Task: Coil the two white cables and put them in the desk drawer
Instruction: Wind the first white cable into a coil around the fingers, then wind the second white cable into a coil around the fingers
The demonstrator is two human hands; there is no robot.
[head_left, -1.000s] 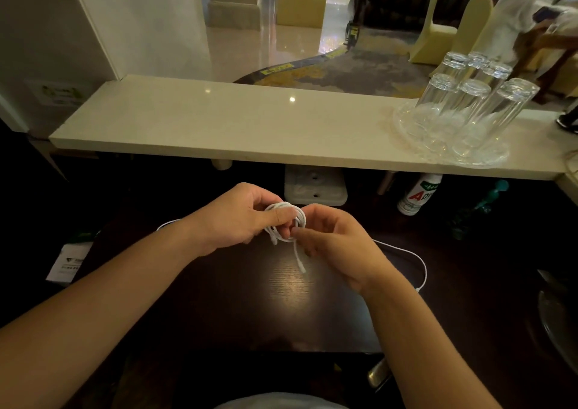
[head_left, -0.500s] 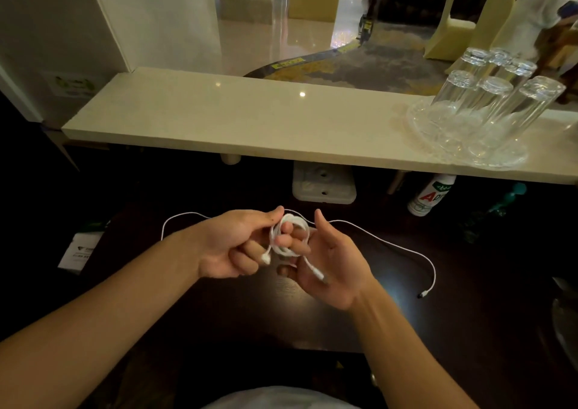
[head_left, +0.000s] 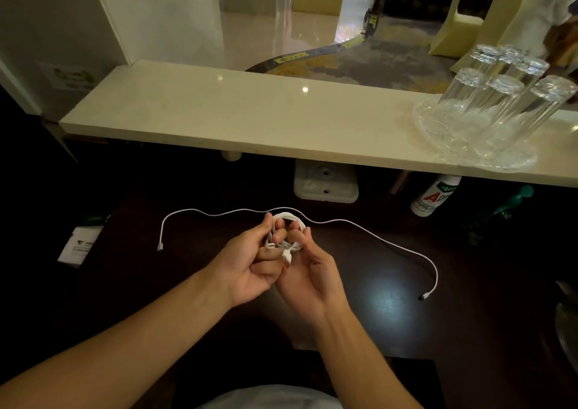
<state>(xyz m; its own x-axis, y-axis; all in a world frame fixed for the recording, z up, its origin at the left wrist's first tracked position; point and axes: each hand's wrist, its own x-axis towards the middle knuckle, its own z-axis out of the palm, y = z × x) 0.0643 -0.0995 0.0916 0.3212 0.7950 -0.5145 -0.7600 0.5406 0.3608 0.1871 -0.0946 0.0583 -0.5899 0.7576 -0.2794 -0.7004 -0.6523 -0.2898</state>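
Note:
A small coiled white cable (head_left: 286, 232) sits between both hands above the dark desk (head_left: 391, 299). My left hand (head_left: 250, 264) pinches the coil from the left, fingers curled through it. My right hand (head_left: 308, 271) holds it from the right, palm up, with a white plug lying on the fingers. A second white cable (head_left: 375, 235) lies uncoiled on the desk behind my hands, running from a plug at the left (head_left: 160, 246) to a dark-tipped plug at the right (head_left: 423, 297). No drawer shows in this view.
A pale stone counter (head_left: 250, 117) runs across above the desk, with a glass tray of upturned glasses (head_left: 488, 111) at its right. Under it stand a white block (head_left: 325, 182) and a white bottle (head_left: 434, 194). A white card (head_left: 79, 246) lies at the desk's left.
My hands have turned palm up and drawn nearer with the coil. The cable's loose tail is now tucked in, and the second cable behind them has come into full view.

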